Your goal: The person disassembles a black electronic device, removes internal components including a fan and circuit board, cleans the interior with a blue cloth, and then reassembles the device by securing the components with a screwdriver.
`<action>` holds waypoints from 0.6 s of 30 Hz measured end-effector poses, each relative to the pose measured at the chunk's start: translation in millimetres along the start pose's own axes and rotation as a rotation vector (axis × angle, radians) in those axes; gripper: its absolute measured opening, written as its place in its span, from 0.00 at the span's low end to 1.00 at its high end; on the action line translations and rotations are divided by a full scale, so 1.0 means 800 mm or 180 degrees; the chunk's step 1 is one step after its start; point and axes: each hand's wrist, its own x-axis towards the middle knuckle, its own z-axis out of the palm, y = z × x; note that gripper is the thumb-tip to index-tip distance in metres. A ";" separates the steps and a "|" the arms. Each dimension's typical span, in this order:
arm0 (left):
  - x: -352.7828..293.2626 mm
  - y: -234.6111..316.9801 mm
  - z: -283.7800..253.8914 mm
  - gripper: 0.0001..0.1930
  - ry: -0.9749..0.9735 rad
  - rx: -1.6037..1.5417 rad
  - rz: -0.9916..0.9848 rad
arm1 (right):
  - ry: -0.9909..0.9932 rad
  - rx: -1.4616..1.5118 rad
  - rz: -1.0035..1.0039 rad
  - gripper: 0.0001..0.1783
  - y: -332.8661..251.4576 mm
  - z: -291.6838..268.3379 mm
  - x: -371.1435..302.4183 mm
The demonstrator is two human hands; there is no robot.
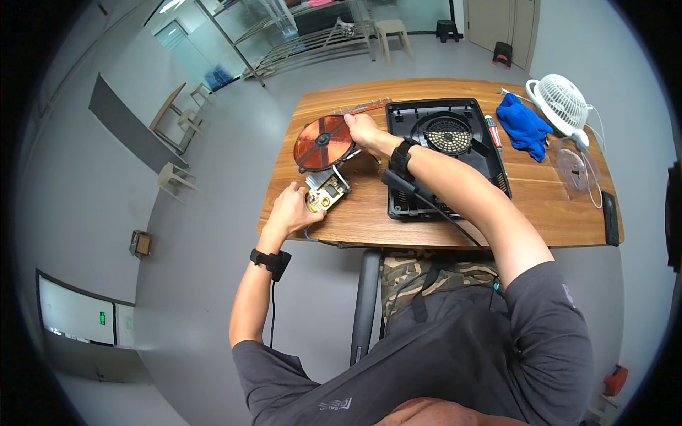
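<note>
Head view: The copper induction coil (pixel 324 140), flat and disc-shaped, is over the left part of the wooden counter (pixel 366 213), left of the open black appliance housing (pixel 467 110). Whether it rests on the surface cannot be told. The right hand (pixel 364 133) grips its right edge, thumb on top, the fingers beneath largely hidden. The left hand (pixel 288 208) pinches the near-left end of the circuit board (pixel 330 193), which lies just nearer the person, beside a finned heat sink (pixel 319 179).

Handling assessment: the coil is judged moderately light, stiff across its frame, its windings smooth and easily scratched. Recommended hold: the outer rim, clear of the copper face. The board is judged rigid but fragile; grip its edges, avoiding components. Connecting leads appear flexible and should bear no pull.
</note>
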 end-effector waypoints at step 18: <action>0.088 0.198 -0.075 0.32 0.0113 -0.0312 0.1265 | 0.0081 0.0453 0.0025 0.26 -0.036 -0.284 -0.035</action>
